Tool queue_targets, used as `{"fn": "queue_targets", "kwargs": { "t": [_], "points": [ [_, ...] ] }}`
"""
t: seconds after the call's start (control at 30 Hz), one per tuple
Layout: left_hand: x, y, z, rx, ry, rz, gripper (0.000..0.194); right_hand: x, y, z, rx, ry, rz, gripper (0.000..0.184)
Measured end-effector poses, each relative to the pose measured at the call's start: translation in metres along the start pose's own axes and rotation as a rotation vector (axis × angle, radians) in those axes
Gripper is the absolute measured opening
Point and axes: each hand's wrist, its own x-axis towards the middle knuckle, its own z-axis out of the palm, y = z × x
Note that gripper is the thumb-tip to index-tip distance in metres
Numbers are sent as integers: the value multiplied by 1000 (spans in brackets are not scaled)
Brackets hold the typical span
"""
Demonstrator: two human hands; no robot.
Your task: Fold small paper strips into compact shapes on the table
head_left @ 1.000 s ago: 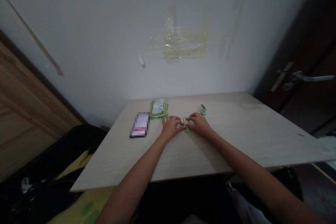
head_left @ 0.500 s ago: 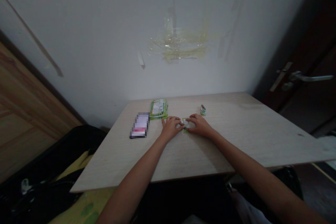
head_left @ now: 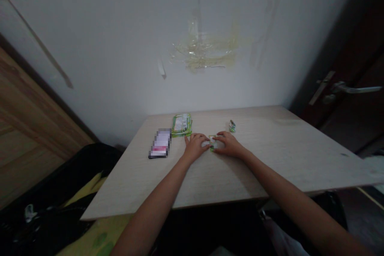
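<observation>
A small green-and-white flat packet [head_left: 212, 143] lies on the pale wooden table between my two hands. My left hand [head_left: 195, 146] is on its left side, fingers bent and fingertips at its edge. From the right, my right hand [head_left: 230, 145] curls thumb and fingers onto the packet, hiding part of it. Whether it is paper or a wrapper is too small to tell. Just behind my left hand is a stack of green-and-white packets [head_left: 181, 124]. A crumpled or folded green-and-white piece [head_left: 232, 126] sits beyond my right hand.
A phone [head_left: 161, 143] with a blurred, lit screen lies to the left on the table [head_left: 270, 152]. Behind the table rises a grey wall [head_left: 126, 48] with tape remnants. A dark door with a metal handle [head_left: 354, 89] stands at the right.
Both hands stay at the same spot around the packet. The fingertips have shifted only very slightly; the other things have not moved.
</observation>
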Motion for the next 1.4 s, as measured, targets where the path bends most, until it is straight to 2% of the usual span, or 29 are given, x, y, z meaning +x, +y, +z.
{"fn": "queue_targets", "kwargs": {
  "t": [0.1,0.3,0.57,0.77,0.9,1.13,1.4],
  "points": [
    [0,-1,2,15,8,-13,34,0,2,1,14,24,-17,55],
    [2,1,6,10,23,-73,33,2,6,3,17,57,-20,40],
    [6,2,8,-28,0,-126,31,1,6,3,22,37,-17,42],
    [8,2,10,-77,13,-137,31,3,9,6,65,53,26,55],
    [8,1,13,-104,42,-120,34,5,14,11,109,120,78,55],
    [10,-4,20,-199,95,-40,35,11,25,17,244,219,81,26],
    [10,-5,20,-248,130,24,35,13,22,14,349,299,105,24]
  ]
}}
